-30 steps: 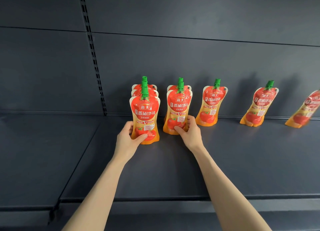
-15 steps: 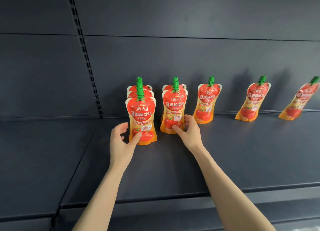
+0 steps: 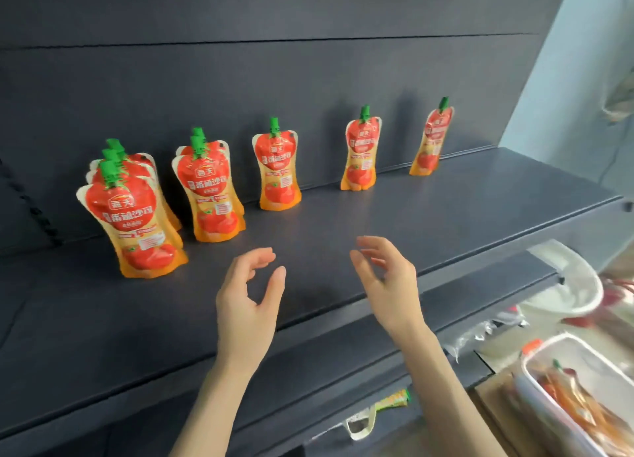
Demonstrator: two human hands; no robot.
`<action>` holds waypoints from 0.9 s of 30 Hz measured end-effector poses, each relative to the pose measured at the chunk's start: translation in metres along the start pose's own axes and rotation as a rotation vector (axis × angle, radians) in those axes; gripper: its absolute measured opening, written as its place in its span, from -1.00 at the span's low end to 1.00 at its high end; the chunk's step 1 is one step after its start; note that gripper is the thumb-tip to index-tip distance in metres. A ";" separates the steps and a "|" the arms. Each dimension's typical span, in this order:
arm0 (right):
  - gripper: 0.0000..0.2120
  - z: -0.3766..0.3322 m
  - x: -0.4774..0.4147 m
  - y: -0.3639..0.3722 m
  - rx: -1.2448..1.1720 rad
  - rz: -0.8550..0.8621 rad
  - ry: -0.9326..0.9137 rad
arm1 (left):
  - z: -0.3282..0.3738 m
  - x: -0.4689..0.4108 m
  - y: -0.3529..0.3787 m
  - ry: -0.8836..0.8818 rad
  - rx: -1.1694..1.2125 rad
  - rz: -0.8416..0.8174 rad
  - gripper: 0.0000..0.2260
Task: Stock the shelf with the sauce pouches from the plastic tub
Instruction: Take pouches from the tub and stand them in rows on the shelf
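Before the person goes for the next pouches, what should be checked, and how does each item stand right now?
1. Left hand free: ok, holds nothing.
2. Right hand free: ok, holds nothing.
3. Leftmost row's front pouch standing: ok.
4. Second row's front pouch standing: ok.
5. Plastic tub stocked: ok, tub pouches show inside; how many, cannot tell.
6. Shelf bare in front of the middle pouch: ok.
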State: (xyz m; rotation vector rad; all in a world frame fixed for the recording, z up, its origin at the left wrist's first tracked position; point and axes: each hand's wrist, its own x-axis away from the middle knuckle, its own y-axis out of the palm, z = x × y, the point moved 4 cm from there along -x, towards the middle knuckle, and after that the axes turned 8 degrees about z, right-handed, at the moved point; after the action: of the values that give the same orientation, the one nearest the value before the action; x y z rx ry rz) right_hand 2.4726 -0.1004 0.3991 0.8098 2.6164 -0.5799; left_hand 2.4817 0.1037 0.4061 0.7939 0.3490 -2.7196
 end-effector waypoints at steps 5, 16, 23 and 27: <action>-0.87 0.063 0.051 -0.148 0.155 0.084 0.104 | 0.049 0.106 0.115 -0.073 0.108 -0.292 -0.81; -0.91 0.188 0.171 -0.421 0.397 0.395 0.482 | 0.123 0.332 0.316 -0.198 0.088 -1.026 -0.82; -0.87 0.258 0.167 -0.502 0.455 0.521 0.670 | 0.138 0.375 0.436 -0.112 0.022 -1.265 -0.82; -0.82 0.319 0.142 -0.535 0.455 0.504 0.776 | 0.127 0.398 0.513 -0.149 -0.019 -1.352 -0.79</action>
State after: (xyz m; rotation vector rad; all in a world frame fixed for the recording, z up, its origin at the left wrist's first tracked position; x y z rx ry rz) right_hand 2.1066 -0.5904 0.2136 2.1183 2.7310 -0.8401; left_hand 2.2711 -0.4935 0.2126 0.3353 1.2311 -3.9117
